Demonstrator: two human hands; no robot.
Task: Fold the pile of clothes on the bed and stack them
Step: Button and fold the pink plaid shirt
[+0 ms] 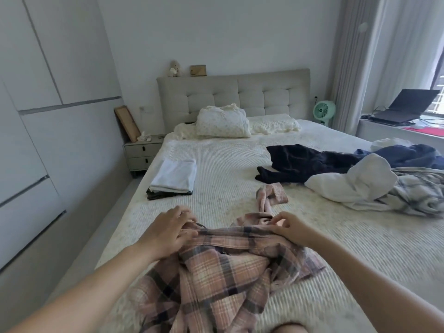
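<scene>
Both hands, left hand (168,230) and right hand (292,228), pinch the plaid shirt's (223,272) far edge; its length trails toward the person.

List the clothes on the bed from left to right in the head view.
Folded stack with a white top → pink plaid shirt, gripped by left hand and right hand → dark garment → white hoodie → grey plaid garment.

Two bare forearms, no sleeves, left hand (165,233), right hand (292,230)
</scene>
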